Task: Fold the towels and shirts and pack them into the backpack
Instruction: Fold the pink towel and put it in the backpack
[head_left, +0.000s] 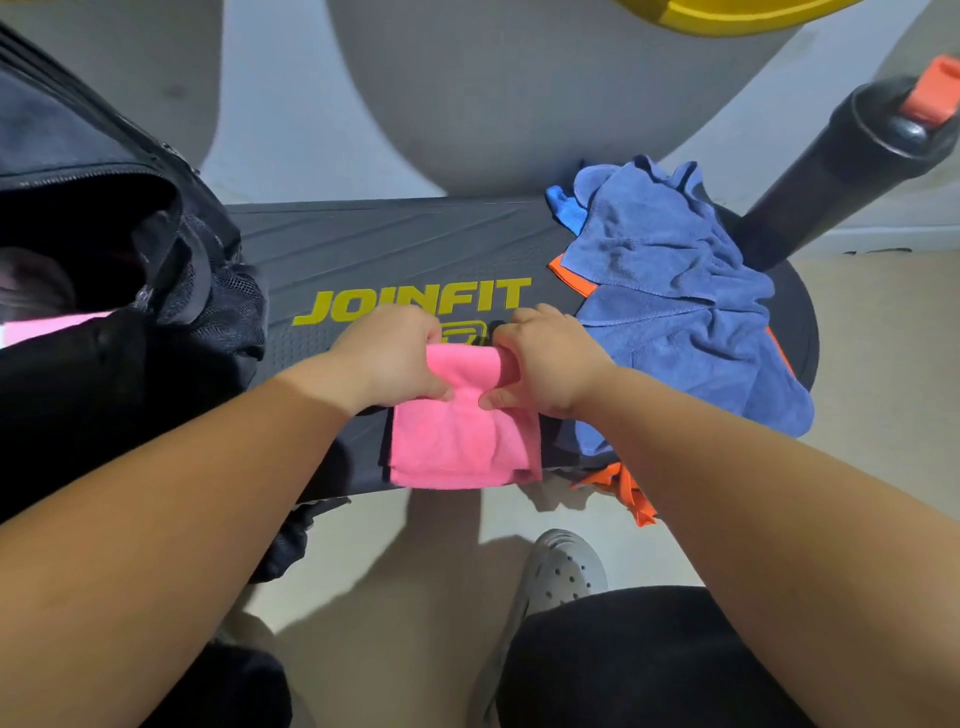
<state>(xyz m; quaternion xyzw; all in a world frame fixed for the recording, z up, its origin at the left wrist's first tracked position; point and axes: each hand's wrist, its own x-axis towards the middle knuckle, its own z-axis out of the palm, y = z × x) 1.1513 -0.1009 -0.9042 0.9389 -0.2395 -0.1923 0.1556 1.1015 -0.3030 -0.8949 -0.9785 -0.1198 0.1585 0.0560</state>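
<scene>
At the far left a black backpack (130, 234) covers the left end of a dark step board (389, 244). Its main compartment is unzipped and gaping, and a strip of pink cloth (52, 325) shows in its mouth (whether that is a folded towel I cannot tell).

Yellow lettering runs across the middle of the board, and just nearer than it both hands work on one pink towel (457, 441). The towel lies folded into a compact block in the centre, and its lower edge reaches the board's near rim. The left hand (384, 358) grips the towel's far left corner, with the fingers curled over the fold and the thumb pressed on the cloth. The right hand (545, 358) pinches the far right corner in the same way, its thumb pointing towards the left thumb. The two thumbs are close together but do not touch.

Just beside the right hand a blue towel (675, 322) lies in a crumpled heap over the right end of the board. An orange cloth (626, 491) peeks from under it and hangs off the near rim. A brighter blue cloth (563, 208) sits at the heap's far side.

Beyond the right end a black cylinder (831, 171) leans at a tilt. On the pale floor below is a grey clog (566, 571).
</scene>
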